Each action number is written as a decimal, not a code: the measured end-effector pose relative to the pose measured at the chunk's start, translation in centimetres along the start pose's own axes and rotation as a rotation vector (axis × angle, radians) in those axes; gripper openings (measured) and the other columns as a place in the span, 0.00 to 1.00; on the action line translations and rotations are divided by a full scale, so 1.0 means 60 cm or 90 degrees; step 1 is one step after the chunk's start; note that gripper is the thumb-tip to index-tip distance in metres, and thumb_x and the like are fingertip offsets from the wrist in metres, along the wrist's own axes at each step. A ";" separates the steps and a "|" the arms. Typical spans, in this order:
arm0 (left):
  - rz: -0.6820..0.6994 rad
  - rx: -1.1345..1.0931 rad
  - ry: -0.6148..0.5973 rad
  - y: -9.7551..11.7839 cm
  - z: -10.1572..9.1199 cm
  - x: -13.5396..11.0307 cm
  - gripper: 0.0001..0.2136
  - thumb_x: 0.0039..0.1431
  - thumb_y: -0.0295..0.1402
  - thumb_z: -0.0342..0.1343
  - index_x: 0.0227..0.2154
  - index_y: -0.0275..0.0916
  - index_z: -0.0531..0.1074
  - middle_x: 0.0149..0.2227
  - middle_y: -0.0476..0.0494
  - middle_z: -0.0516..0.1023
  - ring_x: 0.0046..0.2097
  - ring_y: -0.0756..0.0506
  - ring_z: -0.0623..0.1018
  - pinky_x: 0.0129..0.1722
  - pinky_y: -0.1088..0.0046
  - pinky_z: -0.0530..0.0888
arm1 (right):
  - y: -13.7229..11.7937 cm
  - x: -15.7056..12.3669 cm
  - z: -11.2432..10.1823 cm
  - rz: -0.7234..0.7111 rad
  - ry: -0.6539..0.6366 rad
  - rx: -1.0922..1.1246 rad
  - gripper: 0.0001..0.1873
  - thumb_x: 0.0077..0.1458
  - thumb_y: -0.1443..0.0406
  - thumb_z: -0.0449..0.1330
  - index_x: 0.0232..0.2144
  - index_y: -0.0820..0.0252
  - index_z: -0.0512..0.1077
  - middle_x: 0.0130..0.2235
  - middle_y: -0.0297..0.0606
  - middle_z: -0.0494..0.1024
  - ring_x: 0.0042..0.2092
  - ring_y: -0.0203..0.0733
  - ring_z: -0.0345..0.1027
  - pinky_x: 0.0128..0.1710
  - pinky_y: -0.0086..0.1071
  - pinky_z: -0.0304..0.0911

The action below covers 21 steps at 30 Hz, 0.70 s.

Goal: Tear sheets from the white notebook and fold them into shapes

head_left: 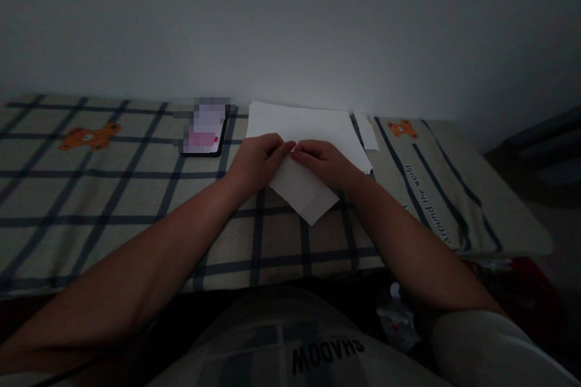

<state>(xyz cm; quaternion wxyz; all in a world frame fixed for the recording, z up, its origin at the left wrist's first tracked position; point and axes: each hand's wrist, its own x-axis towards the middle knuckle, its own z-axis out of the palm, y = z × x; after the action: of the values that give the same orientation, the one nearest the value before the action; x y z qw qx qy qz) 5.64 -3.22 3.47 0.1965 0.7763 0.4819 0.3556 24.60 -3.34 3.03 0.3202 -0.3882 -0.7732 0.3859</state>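
Observation:
A small sheet of white paper (305, 190) is pinched between both of my hands, one corner hanging down towards me. My left hand (262, 157) grips its upper edge with thumb and fingers closed. Close beside it, my right hand (324, 160) pinches the same sheet, and the two thumbs nearly meet. Just behind the hands lies a stack of larger white sheets (304, 122), partly covered by them. The fingers' undersides are hidden.
A checked cloth (136, 205) with bear prints covers the table. A phone with a lit screen (204, 133) lies left of the stack. A narrow white paper strip (367, 132) is at its right. The wall (290, 30) rises behind; a plastic bag (398, 320) hangs below the front edge.

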 end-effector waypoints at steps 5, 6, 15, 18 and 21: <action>-0.035 -0.022 0.041 0.000 -0.003 0.003 0.18 0.63 0.43 0.52 0.20 0.40 0.66 0.21 0.51 0.66 0.26 0.49 0.64 0.27 0.70 0.58 | -0.004 -0.002 -0.008 -0.005 -0.009 -0.025 0.19 0.61 0.53 0.54 0.24 0.58 0.63 0.26 0.30 0.62 0.30 0.35 0.55 0.31 0.32 0.50; -0.039 -0.030 0.044 -0.001 -0.005 0.004 0.18 0.63 0.43 0.52 0.20 0.39 0.66 0.21 0.50 0.66 0.27 0.49 0.65 0.27 0.70 0.58 | -0.004 -0.003 -0.009 0.002 -0.014 -0.024 0.18 0.61 0.53 0.54 0.24 0.58 0.63 0.25 0.30 0.62 0.29 0.35 0.55 0.30 0.32 0.50; -0.069 -0.061 0.107 -0.026 -0.024 0.022 0.18 0.61 0.45 0.54 0.20 0.40 0.64 0.21 0.50 0.63 0.28 0.49 0.64 0.26 0.71 0.57 | -0.006 -0.006 -0.016 0.032 -0.042 0.022 0.16 0.59 0.55 0.57 0.24 0.58 0.64 0.23 0.27 0.59 0.27 0.33 0.52 0.27 0.30 0.47; -0.075 -0.063 0.121 -0.033 -0.025 0.026 0.18 0.60 0.44 0.54 0.19 0.40 0.64 0.20 0.51 0.61 0.27 0.49 0.63 0.26 0.71 0.57 | -0.008 -0.008 -0.023 0.026 -0.063 0.038 0.16 0.58 0.57 0.58 0.23 0.58 0.63 0.23 0.26 0.58 0.26 0.32 0.51 0.26 0.30 0.47; -0.087 -0.076 0.128 -0.043 -0.024 0.029 0.18 0.60 0.44 0.54 0.19 0.40 0.64 0.20 0.51 0.61 0.26 0.50 0.62 0.26 0.72 0.56 | -0.014 -0.012 -0.031 0.011 -0.084 0.051 0.16 0.58 0.58 0.58 0.22 0.59 0.63 0.22 0.26 0.58 0.25 0.31 0.50 0.25 0.30 0.46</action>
<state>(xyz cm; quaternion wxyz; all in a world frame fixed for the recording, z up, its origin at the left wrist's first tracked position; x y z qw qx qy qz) 3.54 -0.53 3.40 0.2168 0.6891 0.5292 0.4451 26.17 -3.64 4.51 0.2807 -0.3558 -0.7731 0.4437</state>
